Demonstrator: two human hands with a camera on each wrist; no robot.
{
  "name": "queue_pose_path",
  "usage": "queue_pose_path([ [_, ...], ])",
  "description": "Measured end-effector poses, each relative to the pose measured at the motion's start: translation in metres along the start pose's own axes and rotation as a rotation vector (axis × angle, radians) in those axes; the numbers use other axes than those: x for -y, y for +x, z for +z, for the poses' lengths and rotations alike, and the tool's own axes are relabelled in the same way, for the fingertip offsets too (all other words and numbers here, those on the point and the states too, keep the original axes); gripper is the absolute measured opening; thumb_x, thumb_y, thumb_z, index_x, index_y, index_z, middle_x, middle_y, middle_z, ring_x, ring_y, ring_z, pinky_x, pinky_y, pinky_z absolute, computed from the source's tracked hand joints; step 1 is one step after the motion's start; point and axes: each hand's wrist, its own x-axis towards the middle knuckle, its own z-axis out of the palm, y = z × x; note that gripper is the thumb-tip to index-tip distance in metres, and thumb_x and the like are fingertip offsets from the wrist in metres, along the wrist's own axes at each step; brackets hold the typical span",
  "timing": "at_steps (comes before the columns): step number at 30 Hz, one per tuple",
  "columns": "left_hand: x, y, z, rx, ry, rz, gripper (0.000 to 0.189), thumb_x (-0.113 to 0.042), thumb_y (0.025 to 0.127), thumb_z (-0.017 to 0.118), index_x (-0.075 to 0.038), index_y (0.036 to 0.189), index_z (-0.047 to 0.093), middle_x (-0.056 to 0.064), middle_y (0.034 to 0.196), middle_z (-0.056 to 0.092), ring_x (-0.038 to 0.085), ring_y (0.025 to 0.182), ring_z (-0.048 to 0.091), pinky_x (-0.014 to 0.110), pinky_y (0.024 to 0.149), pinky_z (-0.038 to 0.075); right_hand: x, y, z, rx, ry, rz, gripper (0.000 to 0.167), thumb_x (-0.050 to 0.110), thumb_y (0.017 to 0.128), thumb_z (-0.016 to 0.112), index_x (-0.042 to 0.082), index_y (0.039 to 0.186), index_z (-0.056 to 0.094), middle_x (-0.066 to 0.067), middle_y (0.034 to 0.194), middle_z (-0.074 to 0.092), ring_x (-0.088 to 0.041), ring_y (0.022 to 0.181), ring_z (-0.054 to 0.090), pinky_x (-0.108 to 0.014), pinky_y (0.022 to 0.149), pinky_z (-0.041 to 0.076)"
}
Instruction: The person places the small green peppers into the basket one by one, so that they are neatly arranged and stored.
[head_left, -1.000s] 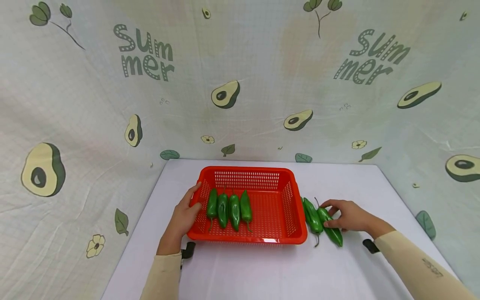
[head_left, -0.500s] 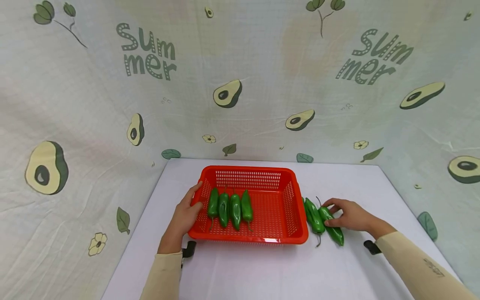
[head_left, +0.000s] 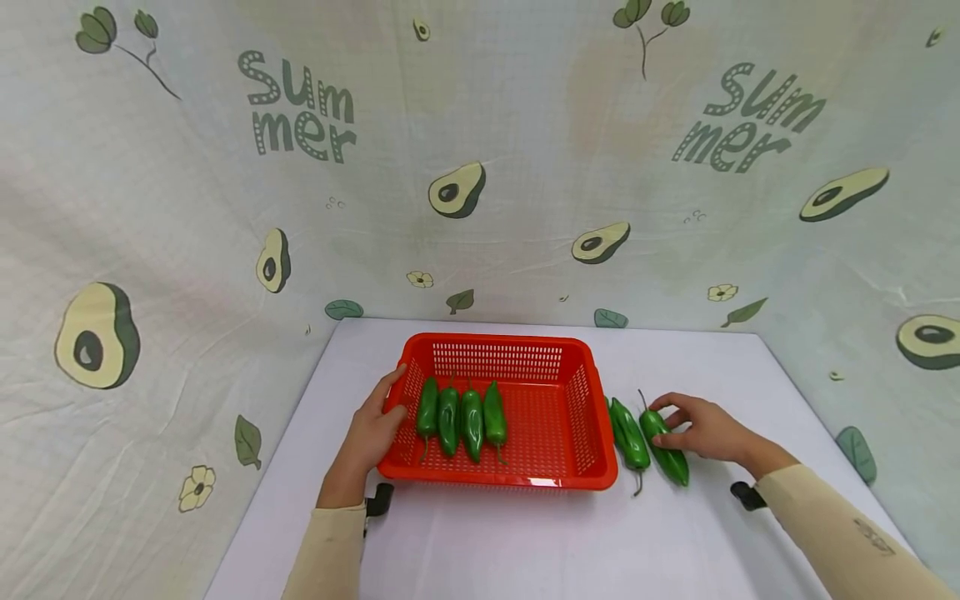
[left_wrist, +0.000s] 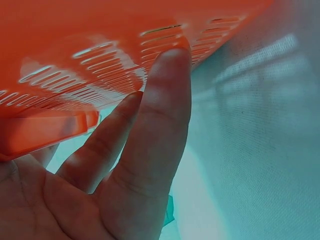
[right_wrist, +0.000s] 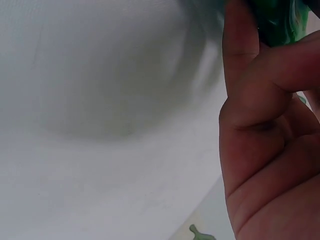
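Observation:
A red plastic basket (head_left: 536, 433) holds several green chili peppers (head_left: 472, 421) side by side in its left half. My left hand (head_left: 371, 433) grips the basket's left rim, thumb over the edge; in the left wrist view its fingers (left_wrist: 160, 100) press the slotted wall from outside. Right of the basket, my right hand (head_left: 697, 429) pinches a green chili pepper (head_left: 667, 461) between thumb and fingers, its thin stem pointing away. Only a glossy green part of that pepper (right_wrist: 280, 20) shows at the top of the right wrist view.
Another green chili pepper (head_left: 632, 442) lies against the basket's right side, with part of one more behind the rim. The white table (head_left: 487, 550) meets a printed cloth (head_left: 525, 167) at the back and both sides.
My right hand has shifted the pinched pepper slightly right, and a gap now shows between it and the pepper beside it. The left hand and the basket stay in place.

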Motion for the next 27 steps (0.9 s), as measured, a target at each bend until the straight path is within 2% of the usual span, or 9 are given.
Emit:
queue_pose_path([
  [5,0.001,0.0,0.0,-0.004,0.005,-0.004,0.066,-0.025,0.102,0.05,-0.054,0.159,0.037,0.01,0.16,0.047,0.037,0.114,0.061,0.044,0.081,0.061,0.001,0.002,-0.003,-0.001,0.034,0.029,0.061,0.035,0.089,0.085,0.011,0.138,0.059,-0.014,0.115,0.07,-0.024,0.087,0.065,-0.04,0.062,0.058],
  [10,0.0,0.0,0.0,-0.007,0.013,-0.011,0.067,-0.026,0.1,0.051,-0.055,0.159,0.036,0.009,0.16,0.047,0.037,0.114,0.061,0.045,0.081,0.062,0.003,0.003,-0.007,-0.004,0.042,0.025,0.064,0.039,0.09,0.084,0.01,0.14,0.056,-0.016,0.116,0.07,-0.022,0.083,0.065,-0.039,0.059,0.058],
  [17,0.001,0.0,0.001,0.0,0.017,-0.009,0.068,-0.027,0.1,0.051,-0.056,0.159,0.035,0.009,0.161,0.046,0.037,0.116,0.061,0.046,0.083,0.062,0.01,0.003,-0.012,-0.018,0.06,0.052,0.067,0.042,0.09,0.084,0.014,0.144,0.056,-0.016,0.119,0.069,-0.023,0.087,0.065,-0.039,0.062,0.059],
  [22,0.001,0.0,0.001,-0.002,0.013,-0.014,0.068,-0.027,0.1,0.051,-0.056,0.159,0.035,0.008,0.16,0.046,0.037,0.117,0.06,0.046,0.084,0.061,0.017,0.007,-0.018,-0.023,0.038,0.036,0.069,0.043,0.09,0.083,0.014,0.146,0.055,-0.016,0.119,0.069,-0.024,0.087,0.065,-0.04,0.062,0.059],
  [27,0.0,-0.001,-0.001,-0.001,0.016,-0.025,0.068,-0.027,0.1,0.051,-0.056,0.159,0.034,0.008,0.161,0.045,0.038,0.117,0.06,0.046,0.084,0.062,0.03,0.012,-0.028,-0.011,0.046,0.047,0.07,0.046,0.09,0.083,0.015,0.146,0.055,-0.016,0.122,0.068,-0.025,0.092,0.066,-0.042,0.068,0.061],
])
